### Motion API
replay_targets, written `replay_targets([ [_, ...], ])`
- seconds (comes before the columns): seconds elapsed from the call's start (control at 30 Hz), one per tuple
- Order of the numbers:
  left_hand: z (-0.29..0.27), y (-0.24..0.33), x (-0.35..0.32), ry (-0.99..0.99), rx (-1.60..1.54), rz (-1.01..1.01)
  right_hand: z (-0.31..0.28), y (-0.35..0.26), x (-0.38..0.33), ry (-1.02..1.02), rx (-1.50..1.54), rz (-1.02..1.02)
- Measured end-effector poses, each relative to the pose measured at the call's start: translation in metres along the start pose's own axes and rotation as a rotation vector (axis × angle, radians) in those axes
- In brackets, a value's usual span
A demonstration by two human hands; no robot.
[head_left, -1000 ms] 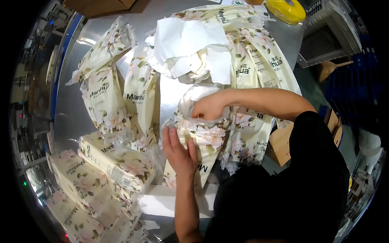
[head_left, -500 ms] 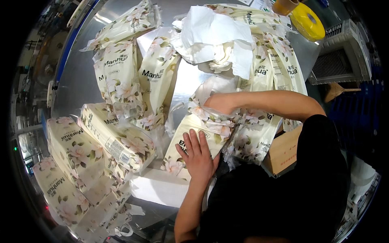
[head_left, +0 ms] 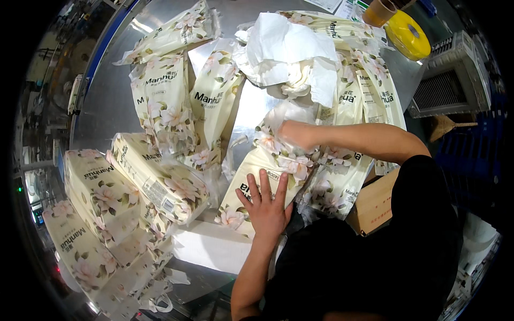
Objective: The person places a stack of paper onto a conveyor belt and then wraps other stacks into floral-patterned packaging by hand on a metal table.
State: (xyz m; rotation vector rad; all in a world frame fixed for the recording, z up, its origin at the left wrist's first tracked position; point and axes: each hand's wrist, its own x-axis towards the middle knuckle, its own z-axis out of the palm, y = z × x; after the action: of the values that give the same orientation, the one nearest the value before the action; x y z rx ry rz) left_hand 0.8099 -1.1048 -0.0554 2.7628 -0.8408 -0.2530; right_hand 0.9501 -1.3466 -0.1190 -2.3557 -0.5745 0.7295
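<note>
A cream, flower-printed soft pack of tissue paper (head_left: 292, 184) lies slanted in front of me. My left hand (head_left: 269, 211) rests flat on its near part, fingers spread. At the pack's far end, where clear plastic film (head_left: 286, 112) is bunched and loose, my right hand (head_left: 297, 134) presses into the wrapping. Its fingers are hidden by the film, so I cannot tell whether it grips anything. Beside the right forearm lies another flowered pack (head_left: 332, 187). A long white block (head_left: 211, 249) sits under the near end of the pack.
Flowered packs (head_left: 99, 187) pile up at the left, and more (head_left: 163, 101) lie farther back. Crumpled white tissue sheets (head_left: 292, 45) cover the far middle. A yellow tape roll (head_left: 408, 35), a brown cup (head_left: 379, 12), a grey vented box (head_left: 450, 80) and a cardboard box (head_left: 375, 206) stand at the right.
My right hand has shifted slightly within the bunched film and looks more curled. My left hand's fingers have spread wider on the pack. The whole view has shifted a little.
</note>
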Motion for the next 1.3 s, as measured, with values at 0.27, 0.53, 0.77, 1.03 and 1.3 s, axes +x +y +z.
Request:
replay_targets([
  [0.27, -0.001, -0.012, 0.018, 0.043, 0.077, -0.096, -0.149, -0.008, -0.074, 0.663, 0.54, 0.134],
  [0.53, -0.039, -0.021, 0.033, 0.44, -0.623, -0.093, -0.099, -0.057, -0.127, 0.585, 1.278, -0.156],
  [0.77, -0.016, -0.038, -0.01, -0.045, -2.379, -0.631, 0.027, -0.122, -0.11, 0.2, 1.975, -0.248],
  [1.03, -0.027, -0.014, -0.065, 0.179, -2.074, -0.229, 0.087, -0.177, -0.113, 0.418, 1.493, 0.028],
  [1.3, -0.014, -0.013, -0.082, 0.416, -1.376, -0.357, 0.124, -0.199, -0.11, 0.316, 1.863, -0.03],
])
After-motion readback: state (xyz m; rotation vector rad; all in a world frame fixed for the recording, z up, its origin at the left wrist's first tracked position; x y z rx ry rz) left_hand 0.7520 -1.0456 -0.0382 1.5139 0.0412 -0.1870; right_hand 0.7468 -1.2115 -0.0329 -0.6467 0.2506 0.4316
